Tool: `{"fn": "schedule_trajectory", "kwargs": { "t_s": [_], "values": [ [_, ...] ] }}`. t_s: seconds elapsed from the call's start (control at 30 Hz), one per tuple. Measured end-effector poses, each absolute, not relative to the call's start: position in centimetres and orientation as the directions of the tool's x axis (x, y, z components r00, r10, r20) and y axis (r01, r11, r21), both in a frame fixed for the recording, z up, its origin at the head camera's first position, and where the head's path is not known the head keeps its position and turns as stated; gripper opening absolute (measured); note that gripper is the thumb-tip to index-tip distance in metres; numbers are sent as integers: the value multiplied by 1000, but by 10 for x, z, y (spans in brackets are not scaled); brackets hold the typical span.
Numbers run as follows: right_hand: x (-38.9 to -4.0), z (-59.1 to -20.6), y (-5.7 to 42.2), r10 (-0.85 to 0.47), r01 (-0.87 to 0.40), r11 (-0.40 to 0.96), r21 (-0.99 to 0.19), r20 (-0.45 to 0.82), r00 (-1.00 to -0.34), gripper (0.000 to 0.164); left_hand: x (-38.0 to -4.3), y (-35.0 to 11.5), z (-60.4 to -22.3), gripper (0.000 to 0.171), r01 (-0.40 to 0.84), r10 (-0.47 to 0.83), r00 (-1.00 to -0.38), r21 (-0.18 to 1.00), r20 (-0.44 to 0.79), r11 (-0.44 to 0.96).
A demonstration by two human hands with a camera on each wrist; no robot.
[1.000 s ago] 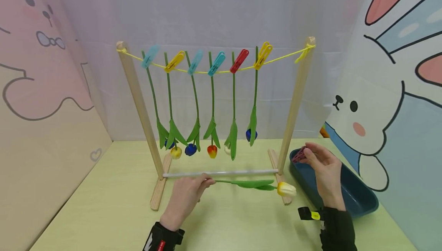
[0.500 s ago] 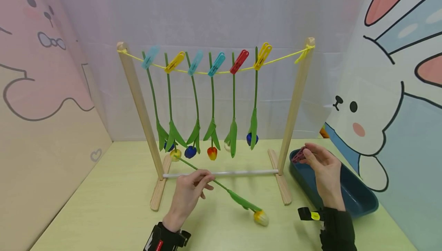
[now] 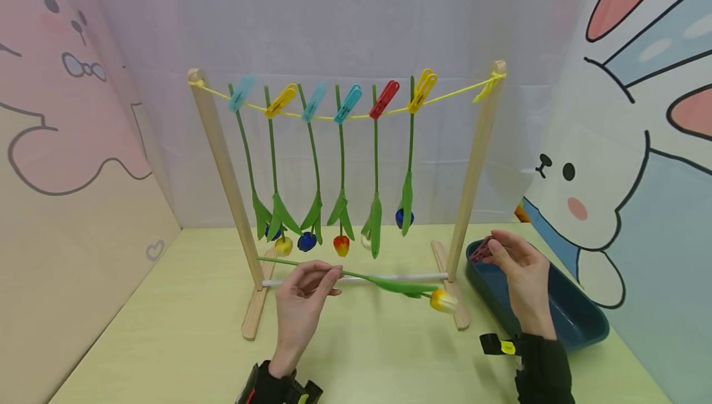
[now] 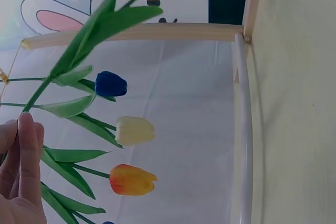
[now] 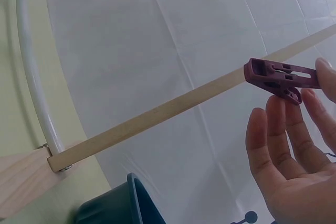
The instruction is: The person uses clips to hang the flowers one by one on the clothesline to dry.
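Observation:
My left hand (image 3: 305, 298) pinches the green stem of an artificial tulip (image 3: 443, 301) with a white and yellow bloom. The tulip lies almost level, bloom to the right, in front of the rack's white bar (image 3: 389, 278). In the left wrist view the tulip's leaves (image 4: 105, 30) rise away from the fingertips. Over the far end of the dark blue bin (image 3: 578, 324), my right hand (image 3: 523, 274) holds a purple clothespin (image 5: 281, 77) between thumb and fingers. Several tulips hang bloom-down from the yellow string (image 3: 456, 91), each under a clothespin, among them a red clothespin (image 3: 384, 99).
The string is tied between two wooden posts, the left post (image 3: 225, 169) and the right post (image 3: 478, 169). Wooden feet (image 3: 253, 311) carry the rack on the pale table (image 3: 167, 342). A rabbit-printed panel (image 3: 601, 175) stands behind the bin.
The tulip in my left hand first swung bloom-down toward the front, then came back up nearly level. My left hand turned and rose slightly. The right hand with the clothespin stayed put.

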State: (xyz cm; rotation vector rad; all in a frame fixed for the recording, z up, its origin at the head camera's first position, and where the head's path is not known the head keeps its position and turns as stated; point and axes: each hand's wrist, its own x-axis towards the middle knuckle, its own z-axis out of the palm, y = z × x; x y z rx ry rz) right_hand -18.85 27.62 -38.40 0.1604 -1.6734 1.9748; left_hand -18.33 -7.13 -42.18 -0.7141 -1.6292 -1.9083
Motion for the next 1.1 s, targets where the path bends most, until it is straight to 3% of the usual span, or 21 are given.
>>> {"fn": "schedule_trajectory", "kwargs": {
  "t_s": [0.13,0.33,0.5,0.6,0.73,0.83,0.93,1.1],
  "values": [
    [-187,-383,277,323,-475,-97,-874,424,-846,20,-171,-72,-403,14,625,-107,-781,773,616,-112],
    [-186,-383,278,353,-477,-101,-873,417,-838,21,-168,-68,-395,15,644,-145,-765,746,627,-173],
    [-186,-378,279,429,-499,-106,-860,414,-803,20,-168,-59,-390,21,647,-95,-759,729,644,-223],
    [-190,-368,280,472,-566,-109,-817,458,-753,21,-173,-49,-386,17,672,-43,-730,705,682,-226],
    [-201,-335,277,504,-695,-104,-711,565,-653,22,-193,-26,-382,19,769,22,-610,598,792,-224],
    [-209,-298,272,488,-790,-103,-604,662,-569,22,-202,-4,-362,20,779,77,-596,599,799,-187],
    [-217,-259,264,440,-849,-132,-512,738,-512,23,-205,16,-334,19,743,124,-645,657,754,-129],
    [-229,-208,251,390,-864,-186,-468,772,-502,23,-321,72,-402,35,819,126,-556,567,822,-86]
  ]
}}
